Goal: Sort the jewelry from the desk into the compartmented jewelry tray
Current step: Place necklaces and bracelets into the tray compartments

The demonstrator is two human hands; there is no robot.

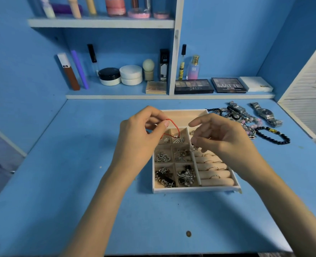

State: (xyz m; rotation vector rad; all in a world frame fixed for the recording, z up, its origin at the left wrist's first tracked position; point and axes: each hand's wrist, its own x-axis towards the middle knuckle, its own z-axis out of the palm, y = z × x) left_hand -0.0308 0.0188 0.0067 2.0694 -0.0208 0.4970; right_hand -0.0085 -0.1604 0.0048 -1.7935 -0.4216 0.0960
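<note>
- We see the left hand [144, 127] above the jewelry tray [196, 190], thumb and forefinger pinched on a red cord [174, 124] that loops down toward a small back compartment.
- The right hand [218, 136] hovers over the tray, fingers curled, pinching something thin and silvery; we cannot tell what.
- On the desk [79, 164], watches [265, 114] and a black bead bracelet [274, 135] lie right of the tray.

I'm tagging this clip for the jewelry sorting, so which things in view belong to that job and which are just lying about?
Belongs to the job:
jewelry tray
red cord, pinched in the left hand
right hand
black bead bracelet
two watches
pink bead strands

Just lying about:
eyeshadow palettes
perfume bottle
cream jars
</note>
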